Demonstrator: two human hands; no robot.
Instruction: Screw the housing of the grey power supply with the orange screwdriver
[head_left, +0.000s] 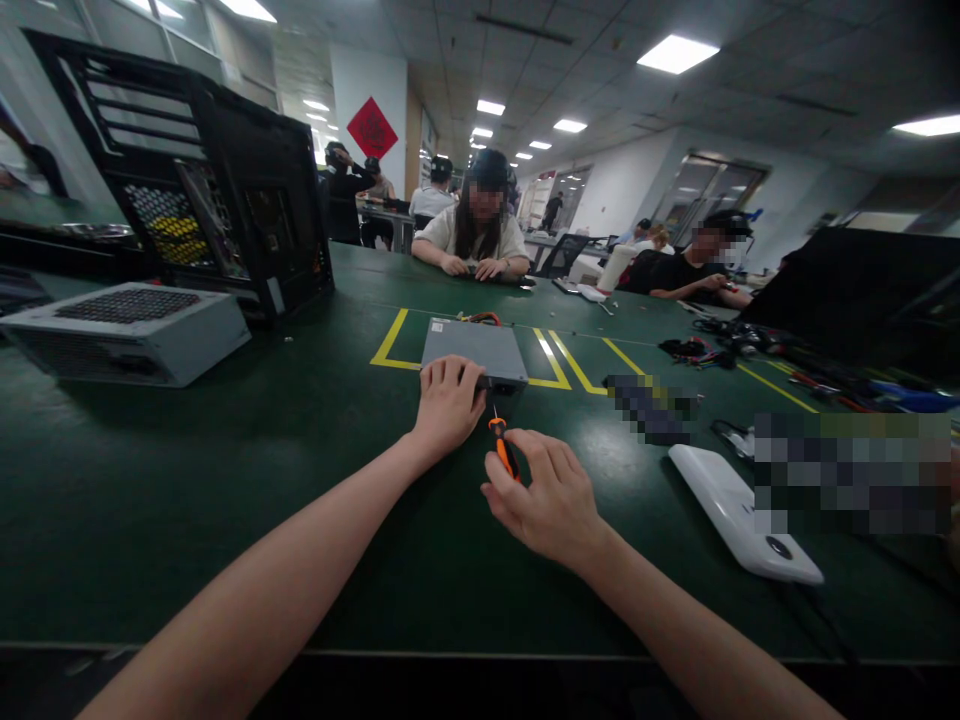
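Note:
A flat grey computer power supply (pixel 480 345) lies on the green table in front of me, with coloured wires bunched at its far side. My left hand (pixel 448 405) grips its near edge, the fingers bent over the top. Between the thumb and fingers of my right hand (pixel 551 495) is an orange and black screwdriver (pixel 497 430). Its thin tip points away from me toward the power supply's near side, close to the socket. Whether the tip touches the casing I cannot tell.
A larger grey power supply (pixel 135 335) and an open black computer case (pixel 255 200) stand at the left. Yellow tape (pixel 386 340) marks the table. On the right lie a white oblong device (pixel 739 510) and tangled cables (pixel 697 350). A person (pixel 480 220) sits opposite.

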